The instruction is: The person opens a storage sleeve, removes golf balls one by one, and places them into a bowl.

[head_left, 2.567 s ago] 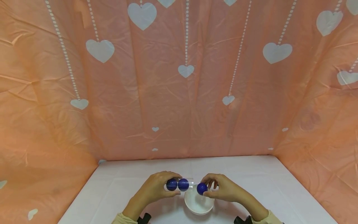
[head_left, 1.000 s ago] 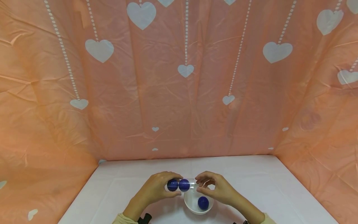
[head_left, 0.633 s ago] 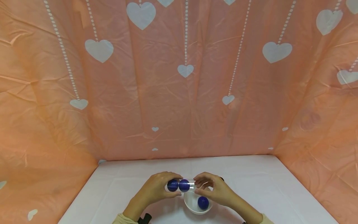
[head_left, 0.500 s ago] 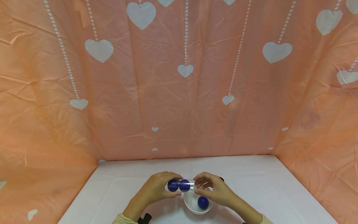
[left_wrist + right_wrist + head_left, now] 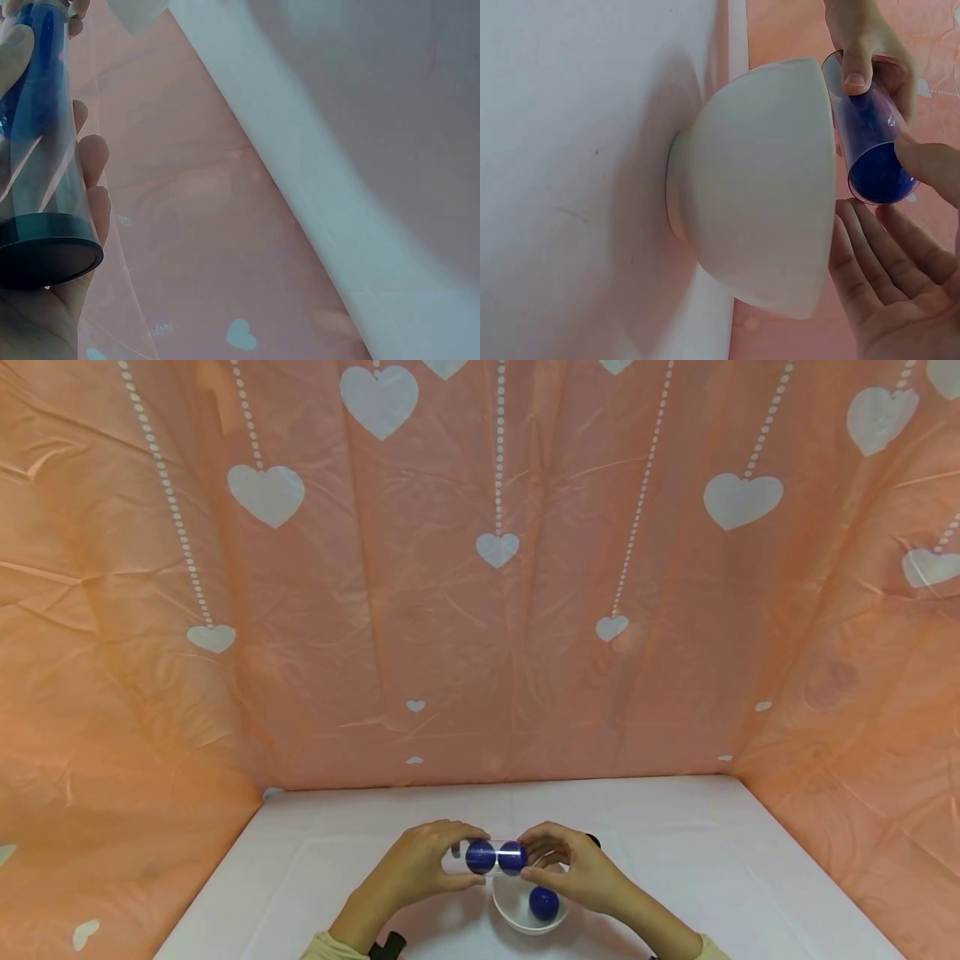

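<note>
My left hand (image 5: 423,864) grips a clear plastic tube (image 5: 41,172) held nearly level above a white bowl (image 5: 757,187). A black cap (image 5: 49,255) closes the tube's left end. Two dark blue balls, a left one (image 5: 481,857) and a right one (image 5: 512,858), lie inside the tube. At the tube's right end, one ball fills the mouth. My right hand (image 5: 573,867) is at that mouth, its thumb by the rim and its fingers spread loosely below in the right wrist view. A third blue ball (image 5: 543,904) sits in the bowl.
The bowl stands on a white-covered table (image 5: 337,827). Behind and at both sides hangs an orange sheet (image 5: 450,652) printed with white hearts. Black wrist gear (image 5: 387,946) shows by the left sleeve.
A ball left the right hand and dropped into the bowl. The right hand moved to the tube's mouth. The two balls in the tube slid right, towards that mouth.
</note>
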Demonstrator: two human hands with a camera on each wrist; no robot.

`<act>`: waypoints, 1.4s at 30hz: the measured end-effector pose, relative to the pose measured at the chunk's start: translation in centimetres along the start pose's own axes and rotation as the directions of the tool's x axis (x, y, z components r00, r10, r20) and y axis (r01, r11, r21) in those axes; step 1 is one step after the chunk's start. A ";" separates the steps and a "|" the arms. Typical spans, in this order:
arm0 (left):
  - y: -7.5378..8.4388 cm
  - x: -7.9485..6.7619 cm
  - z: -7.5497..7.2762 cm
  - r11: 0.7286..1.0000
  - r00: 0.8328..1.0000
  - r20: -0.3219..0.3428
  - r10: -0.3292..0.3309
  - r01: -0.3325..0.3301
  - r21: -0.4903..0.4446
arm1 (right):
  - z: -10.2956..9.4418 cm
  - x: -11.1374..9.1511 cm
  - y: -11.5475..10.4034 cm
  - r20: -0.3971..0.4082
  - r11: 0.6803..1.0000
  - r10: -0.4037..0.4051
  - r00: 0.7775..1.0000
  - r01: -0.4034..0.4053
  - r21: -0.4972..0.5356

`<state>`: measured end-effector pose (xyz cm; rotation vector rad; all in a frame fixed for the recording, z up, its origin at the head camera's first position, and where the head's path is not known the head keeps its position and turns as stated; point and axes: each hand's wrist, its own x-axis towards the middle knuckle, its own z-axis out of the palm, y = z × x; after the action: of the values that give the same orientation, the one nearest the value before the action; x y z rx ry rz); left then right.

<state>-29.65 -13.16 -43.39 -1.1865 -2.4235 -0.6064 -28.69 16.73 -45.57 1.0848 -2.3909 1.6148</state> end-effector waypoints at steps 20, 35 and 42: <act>-0.1 0.1 0.0 0.999 1.000 0.011 0.014 -0.014 -0.035 | -0.2 0.0 -0.2 0.020 0.999 0.010 1.000 -0.010 -0.031; -0.3 0.1 -0.1 0.999 1.000 0.000 0.007 -0.007 -0.038 | -0.4 0.0 -0.2 0.001 0.998 -0.013 1.000 0.013 -0.054; -0.3 0.0 -0.1 0.999 1.000 0.001 0.004 -0.004 -0.041 | -0.4 0.0 -0.2 0.004 0.998 0.005 1.000 -0.004 -0.060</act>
<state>-29.89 -13.37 -43.37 -1.2076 -2.4196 -0.6571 -28.73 17.03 -45.22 1.0742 -2.4294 1.5328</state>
